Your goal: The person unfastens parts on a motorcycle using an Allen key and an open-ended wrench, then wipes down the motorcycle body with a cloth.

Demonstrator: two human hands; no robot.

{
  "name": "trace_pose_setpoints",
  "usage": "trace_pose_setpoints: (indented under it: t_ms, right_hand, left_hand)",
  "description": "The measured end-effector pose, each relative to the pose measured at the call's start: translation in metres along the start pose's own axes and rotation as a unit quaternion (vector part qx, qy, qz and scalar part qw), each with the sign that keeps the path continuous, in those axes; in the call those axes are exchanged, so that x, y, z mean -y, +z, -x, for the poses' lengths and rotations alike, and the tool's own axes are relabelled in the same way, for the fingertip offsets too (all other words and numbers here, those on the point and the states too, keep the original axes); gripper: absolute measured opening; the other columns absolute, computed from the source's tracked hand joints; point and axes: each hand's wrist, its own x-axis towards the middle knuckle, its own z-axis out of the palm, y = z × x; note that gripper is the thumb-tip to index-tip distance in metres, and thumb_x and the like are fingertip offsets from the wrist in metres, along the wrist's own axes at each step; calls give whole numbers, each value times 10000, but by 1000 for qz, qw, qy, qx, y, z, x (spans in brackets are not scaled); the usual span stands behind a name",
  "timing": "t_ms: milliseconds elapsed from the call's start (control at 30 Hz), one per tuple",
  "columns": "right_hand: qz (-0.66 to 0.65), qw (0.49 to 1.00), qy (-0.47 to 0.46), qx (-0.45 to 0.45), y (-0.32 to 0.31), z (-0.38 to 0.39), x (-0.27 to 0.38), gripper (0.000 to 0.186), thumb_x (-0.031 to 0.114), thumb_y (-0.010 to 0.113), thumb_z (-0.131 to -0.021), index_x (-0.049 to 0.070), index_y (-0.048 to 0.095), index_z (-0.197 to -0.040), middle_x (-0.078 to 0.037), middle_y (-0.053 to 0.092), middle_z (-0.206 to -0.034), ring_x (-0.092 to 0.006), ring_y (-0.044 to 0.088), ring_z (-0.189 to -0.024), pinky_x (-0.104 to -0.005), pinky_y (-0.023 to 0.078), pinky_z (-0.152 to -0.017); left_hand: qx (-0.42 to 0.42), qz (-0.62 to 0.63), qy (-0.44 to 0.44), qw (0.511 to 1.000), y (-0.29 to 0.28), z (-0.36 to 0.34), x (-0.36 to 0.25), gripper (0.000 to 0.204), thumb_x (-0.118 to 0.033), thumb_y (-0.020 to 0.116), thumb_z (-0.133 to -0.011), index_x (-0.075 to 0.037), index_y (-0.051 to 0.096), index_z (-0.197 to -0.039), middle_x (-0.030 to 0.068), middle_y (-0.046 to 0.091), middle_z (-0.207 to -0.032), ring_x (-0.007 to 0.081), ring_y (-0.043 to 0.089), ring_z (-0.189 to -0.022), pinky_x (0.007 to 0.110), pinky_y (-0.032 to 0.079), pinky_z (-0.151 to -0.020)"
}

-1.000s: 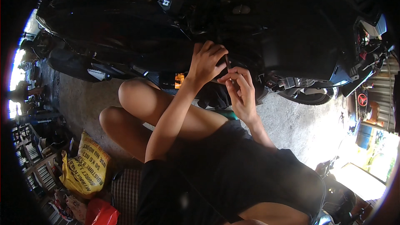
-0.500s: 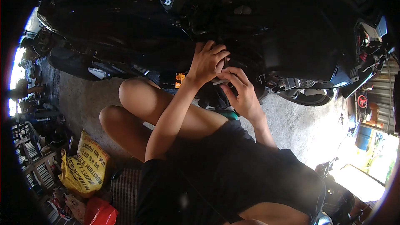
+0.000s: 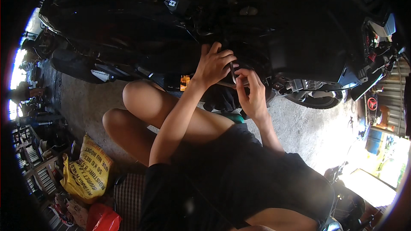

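Note:
A slim dark flat piece (image 3: 233, 72), its exact kind unclear, stands on edge between my hands. My left hand (image 3: 215, 65) is closed around it, with the fingers curled over its upper part. At its lower end my right hand (image 3: 253, 94) has thumb and fingertips drawn together; what lies between them is too small to name. Both hands are close against the dark body of a motorbike (image 3: 299, 38), beside its shaded middle. A thin bar (image 3: 226, 84) shows just below my left hand, partly hidden.
My bent knees (image 3: 143, 98) are under the left forearm. A motorbike wheel (image 3: 319, 100) rests on the concrete floor at right. A yellow sack (image 3: 87, 173) and a red bag (image 3: 104, 218) lie lower left, near a shelf. An orange-lit small panel (image 3: 184, 82) is beside my left wrist.
My right hand has turned and shifted slightly right, its fingers now closer together. More of the slim dark piece shows. The left hand stays nearly in place.

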Motion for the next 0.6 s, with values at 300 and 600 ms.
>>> trace_pose_setpoints:
  t_ms: [300,600]
  right_hand:
    - [94,990,-83,61,-27,-8,79,338,35,670,-807,39,592,-1137,-162,521,-1173,-308,594,-1009,-387,483,-832]
    - [-656,649,-257,288,-16,-19,171,243,30,513,-764,-43,627,-966,-152,583,-909,-201,556,-762,-298,455,-642]
  left_hand:
    - [-39,3,25,999,-5,3,5,270,-224,662,-807,-162,696,-1067,-51,671,-1062,208,467,-1036,397,355,-884]
    - [-44,-4,25,999,-7,5,8,243,-260,664,-829,-181,705,-1056,-57,684,-1045,203,474,-1039,379,340,-908]
